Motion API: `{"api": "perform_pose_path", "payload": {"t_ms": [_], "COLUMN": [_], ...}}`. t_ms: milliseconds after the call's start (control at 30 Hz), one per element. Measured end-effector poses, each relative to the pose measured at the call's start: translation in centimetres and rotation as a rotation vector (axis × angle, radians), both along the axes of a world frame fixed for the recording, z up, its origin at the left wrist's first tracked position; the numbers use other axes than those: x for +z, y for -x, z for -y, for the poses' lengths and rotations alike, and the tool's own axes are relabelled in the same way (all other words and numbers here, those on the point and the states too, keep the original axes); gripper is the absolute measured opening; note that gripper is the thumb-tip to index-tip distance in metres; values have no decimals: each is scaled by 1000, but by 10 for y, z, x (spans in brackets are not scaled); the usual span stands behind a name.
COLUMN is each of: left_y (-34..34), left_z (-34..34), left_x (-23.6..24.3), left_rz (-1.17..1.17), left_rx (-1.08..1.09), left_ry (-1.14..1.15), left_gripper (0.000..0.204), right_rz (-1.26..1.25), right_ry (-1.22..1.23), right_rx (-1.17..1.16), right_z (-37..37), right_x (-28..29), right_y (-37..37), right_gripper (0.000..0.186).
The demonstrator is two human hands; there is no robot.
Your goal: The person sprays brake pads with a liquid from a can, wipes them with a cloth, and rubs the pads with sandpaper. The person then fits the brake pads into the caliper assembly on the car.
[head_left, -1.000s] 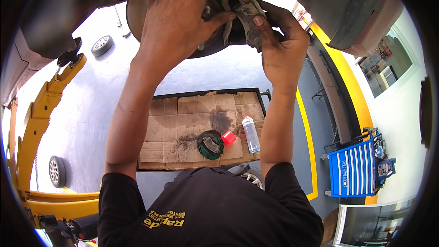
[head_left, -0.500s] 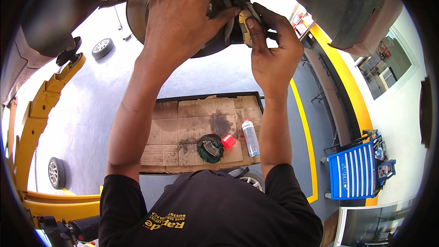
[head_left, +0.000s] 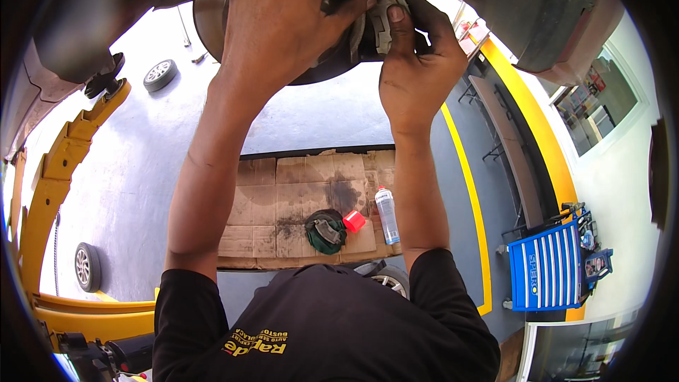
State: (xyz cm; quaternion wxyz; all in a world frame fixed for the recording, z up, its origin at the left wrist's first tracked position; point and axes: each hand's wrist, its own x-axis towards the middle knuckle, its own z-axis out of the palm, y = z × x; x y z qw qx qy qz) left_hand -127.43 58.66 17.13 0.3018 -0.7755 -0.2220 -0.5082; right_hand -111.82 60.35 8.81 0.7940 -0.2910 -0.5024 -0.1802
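Overhead is a brake disc (head_left: 210, 7) with a pale metal caliper bracket (head_left: 357, 28) on its right side. My left hand (head_left: 283, 18) lies across the disc and hub, fingers apart. Its fingertips run past the upper edge of the view, and its thumb stretches to the bracket. With my right hand (head_left: 423, 64) I pinch a brake pad (head_left: 382, 28) between thumb and fingers, its grey metal face showing. The pad sits against the bracket; how far it is seated I cannot tell. Some of my right fingers are hidden behind the pad.
Below, stained cardboard (head_left: 254, 205) bears a dark green bundle with a metal part (head_left: 327, 232), a red cap (head_left: 353, 221) and a spray can (head_left: 387, 216). A yellow lift arm (head_left: 53, 184) stands left, a blue tool cabinet (head_left: 544, 269) right. Wheels (head_left: 88, 267) lie on the floor.
The brake pad has turned or tilted: its yellowish side showed before, now its grey face does. My right hand has shifted slightly up and left with it. My left hand has risen a little.
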Motion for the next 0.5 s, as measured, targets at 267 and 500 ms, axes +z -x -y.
{"api": "perform_pose_path", "payload": {"t_ms": [267,500], "left_y": [0,1], "left_z": [-6,-5], "left_x": [2,4], "left_rz": [8,30], "left_rx": [4,32], "left_ry": [-73,-12], "left_gripper": [46,44], "right_rz": [-123,-138], "right_ry": [-92,-91], "right_rx": [124,53], "right_z": [-7,-12], "right_x": [0,5], "right_y": [18,22], "right_gripper": [13,22]}}
